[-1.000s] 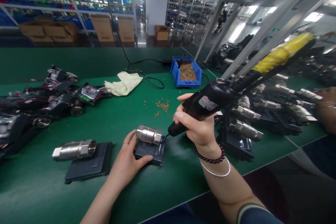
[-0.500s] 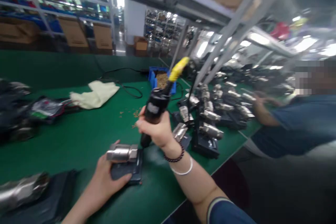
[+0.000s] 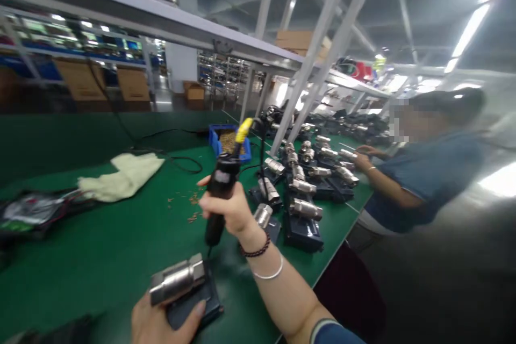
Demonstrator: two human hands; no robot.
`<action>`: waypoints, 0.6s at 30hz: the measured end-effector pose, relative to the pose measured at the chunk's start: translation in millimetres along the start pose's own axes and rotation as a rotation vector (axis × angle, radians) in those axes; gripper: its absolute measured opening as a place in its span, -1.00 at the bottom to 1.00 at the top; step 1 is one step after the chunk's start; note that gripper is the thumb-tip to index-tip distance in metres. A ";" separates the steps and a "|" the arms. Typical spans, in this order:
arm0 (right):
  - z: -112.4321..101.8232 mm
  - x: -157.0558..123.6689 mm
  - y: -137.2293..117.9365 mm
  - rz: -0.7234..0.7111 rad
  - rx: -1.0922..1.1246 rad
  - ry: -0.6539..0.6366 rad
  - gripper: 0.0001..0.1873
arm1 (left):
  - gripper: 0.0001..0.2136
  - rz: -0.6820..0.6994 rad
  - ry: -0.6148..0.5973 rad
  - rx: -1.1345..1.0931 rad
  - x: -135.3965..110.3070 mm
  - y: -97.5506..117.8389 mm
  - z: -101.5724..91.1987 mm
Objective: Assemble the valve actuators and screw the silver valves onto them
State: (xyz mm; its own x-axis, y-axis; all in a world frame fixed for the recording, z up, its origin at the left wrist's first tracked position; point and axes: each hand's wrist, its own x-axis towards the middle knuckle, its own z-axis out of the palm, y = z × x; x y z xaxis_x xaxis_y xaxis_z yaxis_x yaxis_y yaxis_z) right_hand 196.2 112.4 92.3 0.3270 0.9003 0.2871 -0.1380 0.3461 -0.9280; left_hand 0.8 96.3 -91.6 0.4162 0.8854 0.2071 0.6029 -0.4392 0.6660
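Observation:
My right hand (image 3: 228, 204) is wrapped round a black electric screwdriver (image 3: 221, 180) with a yellow cable sleeve at its top. The tool stands nearly upright, its thin bit pointing down near the far corner of a dark housing (image 3: 209, 295). Whether the bit touches a screw I cannot tell. A shiny metal cylindrical fitting (image 3: 177, 279) sits on that housing. My left hand (image 3: 165, 322) grips the housing at its near side, thumb on top; the other fingers are mostly hidden. Small brass-coloured screws (image 3: 193, 201) lie scattered beyond the screwdriver.
A blue bin (image 3: 215, 145) of small screws stands at the back. Several similar metal-topped housings (image 3: 304, 226) fill the right side. A pale cloth (image 3: 124, 174) lies left. Grey shelf posts (image 3: 310, 64) rise behind. A co-worker (image 3: 427, 172) works at the right.
The view has tilted up and swung right. The housing in my left hand appears lower and turned slightly. My right hand still holds the screwdriver, its bit now visible beside the housing.

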 end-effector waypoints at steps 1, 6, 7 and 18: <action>-2.9 3.2 1.2 -0.022 0.009 0.035 -0.76 | -0.61 -0.037 0.024 0.042 -4.3 9.7 -2.8; -5.8 23.1 20.7 -0.152 -0.018 0.203 -0.71 | -0.56 -0.161 -0.005 -0.036 -15.4 34.9 -10.4; -3.4 24.8 26.6 -0.180 -0.033 0.245 -0.72 | -0.56 -0.174 -0.009 -0.068 -16.2 36.5 -11.9; 16.2 25.4 72.5 -0.247 -0.209 0.349 -0.73 | -0.55 -0.266 -0.048 -0.273 -15.3 49.9 -25.1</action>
State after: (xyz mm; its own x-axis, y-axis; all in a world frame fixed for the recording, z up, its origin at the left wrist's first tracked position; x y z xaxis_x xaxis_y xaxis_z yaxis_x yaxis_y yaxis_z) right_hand 179.4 164.6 36.1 0.6262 0.6429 0.4411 0.1630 0.4453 -0.8804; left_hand 7.5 64.7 -43.5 0.3054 0.9518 -0.0281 0.4931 -0.1328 0.8598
